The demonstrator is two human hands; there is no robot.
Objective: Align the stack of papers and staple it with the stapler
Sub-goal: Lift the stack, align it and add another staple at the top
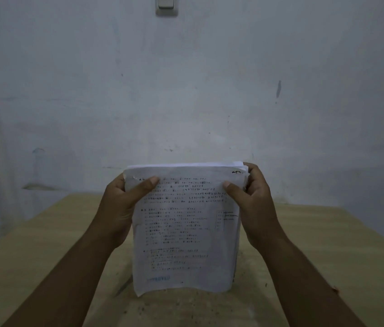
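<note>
Above the table [44,244], stack of papers [186,232] upright, long axis vertical, between left hand [120,208] and right hand [254,204].

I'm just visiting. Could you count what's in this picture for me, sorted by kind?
Hands: 2, the left hand and the right hand, both gripping the papers
Stack of papers: 1
Wooden table: 1
Wall switch: 1
Total: 5
</note>
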